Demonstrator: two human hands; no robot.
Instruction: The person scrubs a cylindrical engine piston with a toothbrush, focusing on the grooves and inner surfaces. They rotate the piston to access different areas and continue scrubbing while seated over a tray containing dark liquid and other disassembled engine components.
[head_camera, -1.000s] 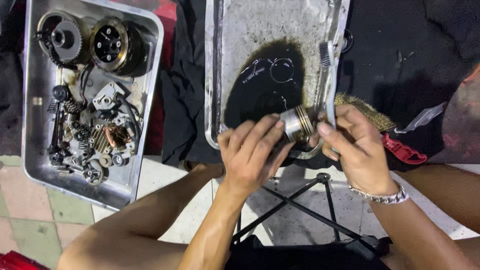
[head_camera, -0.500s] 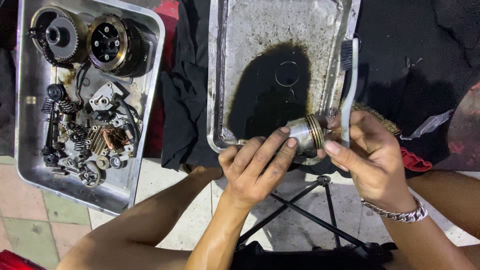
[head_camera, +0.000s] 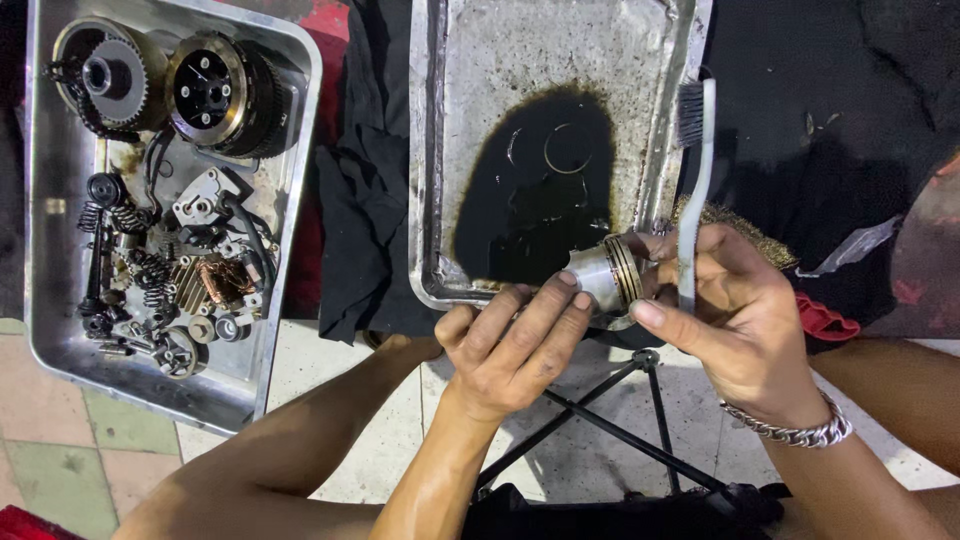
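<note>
My left hand (head_camera: 515, 345) and my right hand (head_camera: 735, 315) both grip a grey metal piston (head_camera: 607, 275) with ringed grooves, held over the near edge of a dirty metal tray (head_camera: 435, 150). My left fingertips press its skirt end. My right hand also holds a grey toothbrush (head_camera: 693, 170), bristles up and pointing away from me. A puddle of black oil (head_camera: 535, 200) lies in the tray, with thin metal rings (head_camera: 568, 148) resting in it.
A second metal tray (head_camera: 285, 250) on the left holds gears, a clutch, springs and several small engine parts. A black cloth (head_camera: 365, 190) lies between the trays. Black folding stand legs (head_camera: 620, 420) cross below my hands over a tiled floor. A red rag (head_camera: 825, 320) lies right.
The piston and both hands have drifted slightly right and up in view. The toothbrush has shifted right along with my right hand.
</note>
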